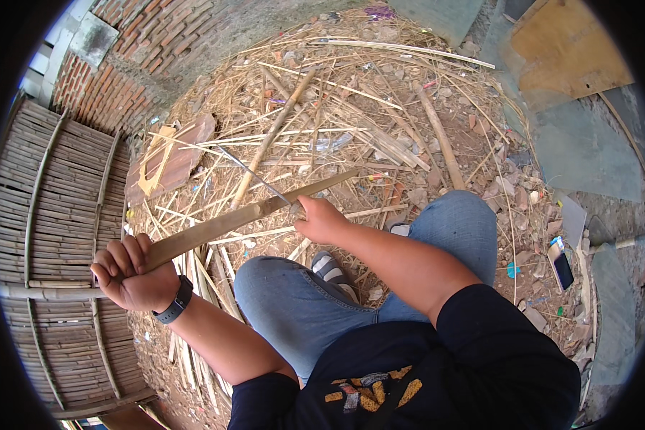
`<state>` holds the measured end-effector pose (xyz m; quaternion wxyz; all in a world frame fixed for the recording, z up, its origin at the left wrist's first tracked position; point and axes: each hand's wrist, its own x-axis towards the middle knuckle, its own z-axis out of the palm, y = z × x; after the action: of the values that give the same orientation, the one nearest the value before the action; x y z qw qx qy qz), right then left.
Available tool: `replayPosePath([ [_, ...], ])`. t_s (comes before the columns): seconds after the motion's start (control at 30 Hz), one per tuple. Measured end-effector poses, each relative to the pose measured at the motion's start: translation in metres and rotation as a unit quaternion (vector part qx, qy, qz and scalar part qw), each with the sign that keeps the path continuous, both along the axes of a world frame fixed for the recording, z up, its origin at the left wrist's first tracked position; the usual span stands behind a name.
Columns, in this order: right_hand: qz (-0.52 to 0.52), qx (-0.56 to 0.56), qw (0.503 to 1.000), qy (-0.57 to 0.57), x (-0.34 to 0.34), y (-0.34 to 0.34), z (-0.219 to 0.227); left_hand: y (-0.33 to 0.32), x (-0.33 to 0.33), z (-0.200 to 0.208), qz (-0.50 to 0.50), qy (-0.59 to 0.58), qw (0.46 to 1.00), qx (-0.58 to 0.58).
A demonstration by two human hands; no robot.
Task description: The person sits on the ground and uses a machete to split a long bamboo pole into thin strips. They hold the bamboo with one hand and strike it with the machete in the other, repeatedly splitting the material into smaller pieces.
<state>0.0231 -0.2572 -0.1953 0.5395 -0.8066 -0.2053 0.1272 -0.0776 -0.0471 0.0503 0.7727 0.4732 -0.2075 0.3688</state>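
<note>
My left hand [137,278] is wrapped round the near left end of a long split bamboo piece [218,228]. The piece slants up and away to the right, across the front of my knees. In my right hand [324,221] is a knife, closed round its handle, which my fingers mostly hide. Its narrow grey blade [256,176] points up and to the left and crosses the bamboo near my fist. Whether the edge touches the bamboo or only passes over it, I cannot tell.
Bamboo strips [365,132], thicker poles [437,136] and rubble litter the ground ahead. To the left stands a bamboo slat panel [57,215], with a brick wall [143,50] behind it. A phone [560,264] lies at right, near grey sheets [588,154].
</note>
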Motion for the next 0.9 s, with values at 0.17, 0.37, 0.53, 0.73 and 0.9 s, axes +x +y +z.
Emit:
replayPosePath([
  [0.17, 0.032, 0.013, 0.998, -0.046, -0.002, -0.001, 0.0, 0.003, -0.001, -0.003, 0.029, 0.003, 0.999, -0.012],
  [0.37, 0.004, -0.019, 1.0, -0.002, 0.006, 0.001, -0.006, 0.002, 0.0, 0.001, 0.0, 0.0, 1.0, -0.005],
  [0.53, 0.042, 0.033, 0.996, -0.075, -0.007, 0.007, 0.012, -0.004, 0.0, 0.002, 0.036, -0.005, 0.999, -0.008],
  [0.73, 0.055, 0.008, 0.998, -0.042, -0.009, 0.004, 0.029, -0.001, 0.001, 0.0, 0.013, -0.002, 1.0, -0.013],
  [0.9, 0.024, 0.027, 0.998, -0.047, -0.004, 0.003, 0.011, -0.004, 0.003, 0.003, 0.005, -0.004, 1.0, -0.014],
])
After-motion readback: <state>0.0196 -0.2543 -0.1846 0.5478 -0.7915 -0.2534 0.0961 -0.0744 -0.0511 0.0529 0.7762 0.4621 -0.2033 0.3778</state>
